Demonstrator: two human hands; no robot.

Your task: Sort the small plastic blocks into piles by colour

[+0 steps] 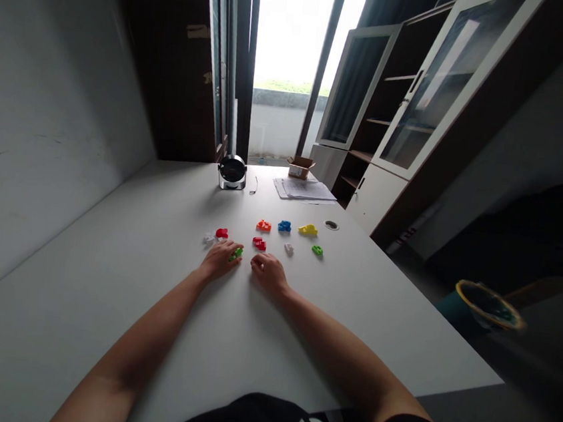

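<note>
My left hand (221, 260) rests low over the white table, its fingers closed around a small green plastic toy piece (237, 254). Just beyond those fingers lie a red piece (221, 233) and a white piece (209, 238). To the right, my right hand (269, 271) has curled fingers near the tabletop; whatever they may hold is hidden. Past it sit a second red piece (259, 243), an orange one (263, 225), a blue one (284, 226), a yellow one (308, 230), another white one (288, 249) and another green one (317, 250).
A round black device on a stand (232, 171) is at the table's (159, 225) far side. Papers (306, 190) and an open cardboard box (300, 167) lie right of it. A cable hole (331, 225) is near the right edge. A bin (487, 305) stands on the floor.
</note>
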